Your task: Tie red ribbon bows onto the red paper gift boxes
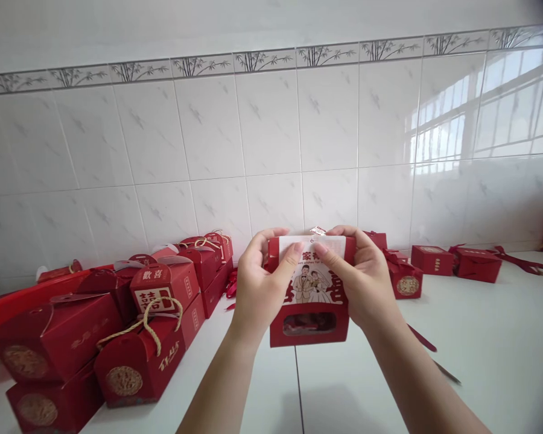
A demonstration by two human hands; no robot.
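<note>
Between my two hands, raised above the white table, is a red gift box point(314, 322) with a cartoon bride and groom on its pale front and an oval window below. My left hand point(265, 274) grips its upper left side, thumb pressed on the front near the top edge. On the other side my right hand point(359, 268) mirrors this, its thumb beside the left one. A small white and red tag point(318, 230) sticks up behind the top edge. The fingers behind the box are partly hidden.
Red gift boxes point(133, 361), some with rope handles, stand stacked at the left, by a red basin point(40, 289). More small red boxes point(431, 260) line the tiled wall at the right. Ribbon strips point(423, 337) lie on the white table point(489, 319) beyond my right forearm.
</note>
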